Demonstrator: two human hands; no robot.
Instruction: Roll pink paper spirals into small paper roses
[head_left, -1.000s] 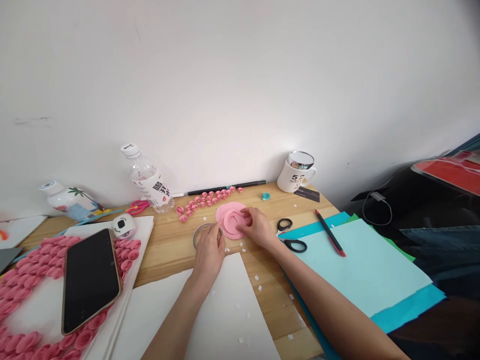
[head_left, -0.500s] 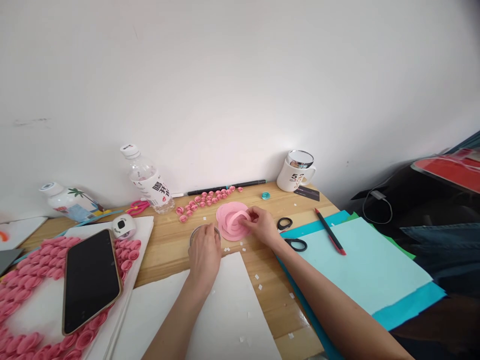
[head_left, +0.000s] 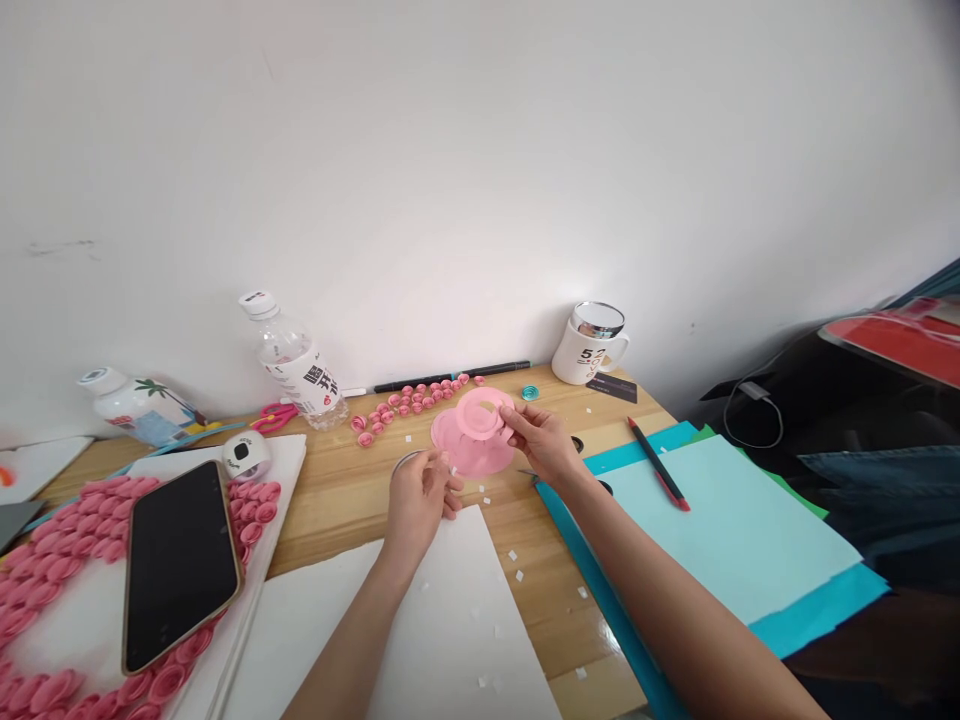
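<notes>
My right hand (head_left: 544,437) pinches a pink paper spiral (head_left: 474,430) by its right side and holds it up over the table. Beneath and behind it lie other pink round paper pieces (head_left: 480,462). Thumb and fingertips of my left hand (head_left: 421,492) are closed on a small white square (head_left: 452,469), just below and left of the pink paper. The grey rim of a tape roll (head_left: 405,461) shows behind my left hand, mostly hidden. Black-handled scissors (head_left: 577,443) lie partly covered by my right hand and wrist.
Several small rolled pink paper flowers (head_left: 416,398) sit near a marker (head_left: 450,376). A bottle (head_left: 300,365) and a mug (head_left: 589,352) stand by the wall. A phone (head_left: 182,565) rests on the flower-covered board at left; blue paper sheets (head_left: 720,540) and a pen (head_left: 660,465) lie right.
My right hand has lifted the pink spiral off the other pieces. My left hand has turned palm inward, with a white square now at its fingertips. The scissors are more covered.
</notes>
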